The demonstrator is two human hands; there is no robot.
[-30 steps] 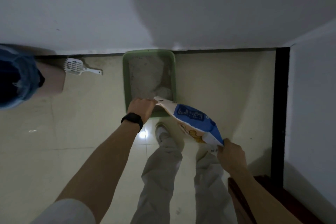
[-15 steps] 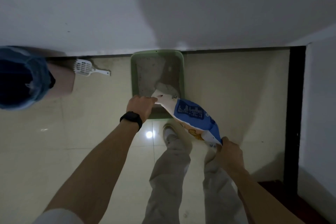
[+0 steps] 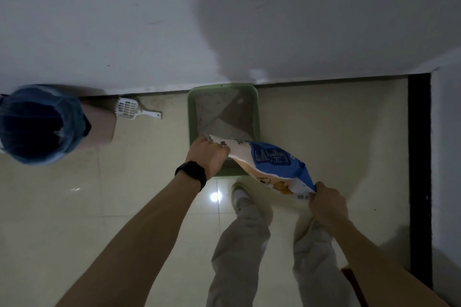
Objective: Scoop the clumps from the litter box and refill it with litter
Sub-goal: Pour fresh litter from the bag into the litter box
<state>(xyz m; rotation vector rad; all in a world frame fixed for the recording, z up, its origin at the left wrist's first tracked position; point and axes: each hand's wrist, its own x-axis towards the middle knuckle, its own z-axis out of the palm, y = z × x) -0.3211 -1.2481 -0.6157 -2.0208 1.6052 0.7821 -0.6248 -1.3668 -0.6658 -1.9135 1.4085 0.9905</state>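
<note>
A green litter box [image 3: 257, 112] with pale grey litter inside stands on the floor against the white wall. Over its near end I hold a blue and white litter bag [image 3: 272, 164], tilted with its open mouth down toward the box. My left hand [image 3: 208, 156], with a black band on the wrist, grips the bag's open top edge. My right hand [image 3: 326, 200] grips the bag's bottom corner, lower right. A white slotted scoop [image 3: 129, 108] lies on the floor to the left of the box.
A bin lined with a blue bag [image 3: 42, 124] stands at the left by the wall. My legs and one shoe [image 3: 239, 197] are just in front of the box. A dark door frame [image 3: 419, 177] runs down the right side. The floor is pale tile.
The view has shifted, so the box and scoop sit further right in the frame. The bag stays tilted over the box's near end, with both hands holding it as before.
</note>
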